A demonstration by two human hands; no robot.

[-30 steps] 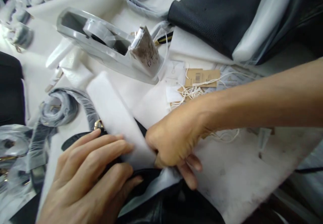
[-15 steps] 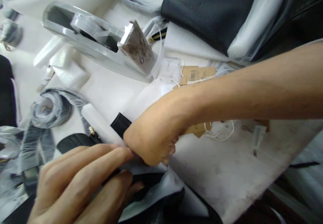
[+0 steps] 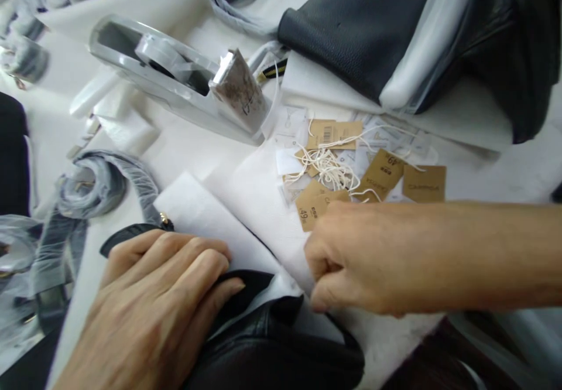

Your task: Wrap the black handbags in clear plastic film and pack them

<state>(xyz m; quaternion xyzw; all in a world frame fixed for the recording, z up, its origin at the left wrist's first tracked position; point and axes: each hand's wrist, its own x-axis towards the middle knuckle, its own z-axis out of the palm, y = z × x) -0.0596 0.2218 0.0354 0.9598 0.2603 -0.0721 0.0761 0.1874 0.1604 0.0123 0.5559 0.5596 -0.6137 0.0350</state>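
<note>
Loosely curled left grip (image 3: 149, 302), touching black bag (image 3: 281, 355)

Nearest bag (image 3: 276, 355) lies before tape dispenser (image 3: 187, 102)

Brown tag (image 3: 317, 202) — "49", "CA"; second brown tag (image 3: 381, 174) — inverted "49".

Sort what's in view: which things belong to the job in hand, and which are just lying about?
Likely in the job:
- black bag, under the left hand
- white padding sheet, beside that hand
- right hand, near the bag's opening

Seemingly lying about:
- tape dispenser
- brown tags
- wrapped strap coil
- second bag, upper right
</note>
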